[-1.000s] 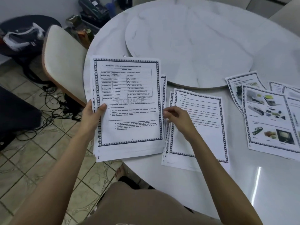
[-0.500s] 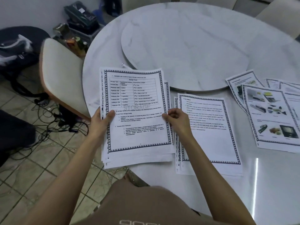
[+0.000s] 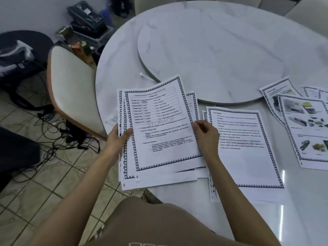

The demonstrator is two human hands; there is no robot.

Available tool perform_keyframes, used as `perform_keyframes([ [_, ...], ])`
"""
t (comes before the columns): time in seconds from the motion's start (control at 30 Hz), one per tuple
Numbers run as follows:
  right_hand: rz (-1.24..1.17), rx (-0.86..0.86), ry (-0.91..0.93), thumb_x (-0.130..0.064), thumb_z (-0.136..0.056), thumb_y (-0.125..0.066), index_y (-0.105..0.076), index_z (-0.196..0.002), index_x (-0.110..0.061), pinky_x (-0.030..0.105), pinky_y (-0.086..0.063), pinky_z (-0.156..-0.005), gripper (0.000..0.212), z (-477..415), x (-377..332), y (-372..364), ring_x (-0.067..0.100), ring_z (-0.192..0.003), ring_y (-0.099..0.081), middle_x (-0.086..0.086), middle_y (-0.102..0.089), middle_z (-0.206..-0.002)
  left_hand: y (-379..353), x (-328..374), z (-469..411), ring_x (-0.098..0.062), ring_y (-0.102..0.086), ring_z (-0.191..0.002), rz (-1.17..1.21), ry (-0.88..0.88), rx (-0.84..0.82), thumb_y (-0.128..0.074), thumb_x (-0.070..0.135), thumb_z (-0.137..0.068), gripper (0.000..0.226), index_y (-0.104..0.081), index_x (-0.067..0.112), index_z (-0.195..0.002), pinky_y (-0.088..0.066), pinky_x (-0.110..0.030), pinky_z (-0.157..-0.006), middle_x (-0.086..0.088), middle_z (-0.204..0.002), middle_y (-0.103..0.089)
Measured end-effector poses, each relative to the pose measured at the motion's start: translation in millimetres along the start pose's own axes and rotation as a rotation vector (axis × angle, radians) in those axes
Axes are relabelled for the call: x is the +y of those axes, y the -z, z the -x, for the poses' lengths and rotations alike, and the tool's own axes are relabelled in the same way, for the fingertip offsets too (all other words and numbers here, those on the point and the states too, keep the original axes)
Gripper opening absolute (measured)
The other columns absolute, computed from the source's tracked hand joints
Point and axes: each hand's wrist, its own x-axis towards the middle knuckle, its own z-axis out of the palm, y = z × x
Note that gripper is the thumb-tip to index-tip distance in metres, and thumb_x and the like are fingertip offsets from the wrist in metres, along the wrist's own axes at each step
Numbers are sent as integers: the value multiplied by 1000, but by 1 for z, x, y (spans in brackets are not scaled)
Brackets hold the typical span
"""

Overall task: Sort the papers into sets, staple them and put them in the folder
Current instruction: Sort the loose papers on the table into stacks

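Note:
A stack of bordered printed papers (image 3: 152, 173) hangs over the table's near-left edge. My left hand (image 3: 118, 139) grips its left side with the thumb on top. The top sheet (image 3: 163, 125), with a table and the word STORAGE, is lifted and twisted clockwise; my right hand (image 3: 205, 135) pinches its right edge. A second pile of text pages (image 3: 246, 157) lies flat on the table just right of that hand. Pages with colour pictures (image 3: 307, 132) lie further right. No stapler or folder is in view.
The round white marble table (image 3: 124, 75) carries a raised turntable (image 3: 221, 55) at its centre. A small staple (image 3: 141, 74) lies near the turntable's left rim. A cream chair (image 3: 71, 86) stands left of the table, with cables (image 3: 58, 137) and bags on the tiled floor.
My right hand has taken hold of the top sheet's right edge and lifted it, twisting it clockwise off the stack. The left hand keeps its hold on the stack.

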Motion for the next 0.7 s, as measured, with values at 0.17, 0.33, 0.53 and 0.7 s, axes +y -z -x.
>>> perform_keyframes([
  [0.17,40,200,-4,-15,-90,-57,-65,-97,-10,5,-45,-63,12,-22,4,25,6,-71,-57,-2,-63,-81,3,-4,-8,-21,-55,-107,-33,-10,-8,-50,12,-93,38,-45,11,-131,-45,-35,-90,-3,-120,-56],
  [0.33,70,341,-69,-13,-90,-56,-65,-104,-5,-3,-40,-57,18,-42,18,61,16,-82,-57,7,-63,-91,5,-5,-10,-19,-57,-104,-14,-46,-30,-47,13,-95,37,-44,12,-132,-46,-33,-88,-3,-120,-58],
  [0.53,134,345,-101,-12,-90,-55,-63,-107,-2,16,-44,-72,21,-42,27,74,17,-86,-56,13,-65,-100,27,12,-11,-7,-62,-92,57,-106,4,-46,15,-95,24,-50,23,-118,-54,-25,-76,8,-106,-62],
  [0.7,125,306,-152,-12,-90,-56,-64,-105,-3,27,-46,-87,19,-37,28,60,17,-88,-56,14,-66,-101,61,45,-11,-10,-69,-81,99,-161,31,-47,20,-95,16,-56,30,-102,-58,-26,-62,7,-94,-71],
])
